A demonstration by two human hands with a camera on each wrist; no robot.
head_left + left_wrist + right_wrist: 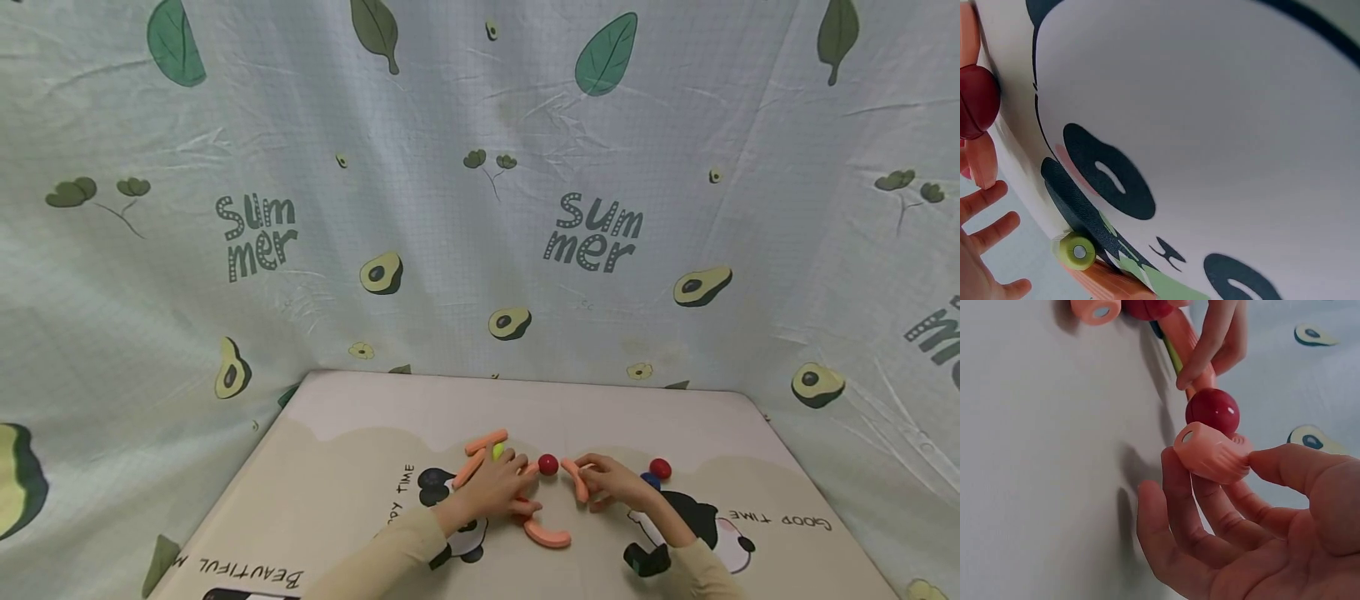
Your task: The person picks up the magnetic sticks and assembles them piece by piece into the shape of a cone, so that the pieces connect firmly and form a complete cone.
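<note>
Backdrop: a pale green cloth curtain (480, 208) printed with avocados, leaves and "Summer" hangs behind and beside the table.
Table: a cream mat with black-and-white panda prints (360, 492) and "Good Time" lettering covers it.
Left hand (498, 487): lies flat on the mat with fingers spread and relaxed, gripping nothing; its fingertips rest among the orange pieces near the dark red ball.
Right hand (611, 482): thumb and fingers pinch one end of a short curved orange plastic tube (1210, 453), lifted off the mat just beside the ball.
Curved tube (547, 535): a second orange piece lies on the mat in front of the left hand.
Straight tubes (480, 450): two orange sticks lie beyond the left hand, a small yellow-green plastic connector (1076, 251) at their end.
Dark red plastic ball (548, 464): sits between the hands.
Other balls: a red one (660, 467) and a blue one (650, 481), right of the right hand.
</note>
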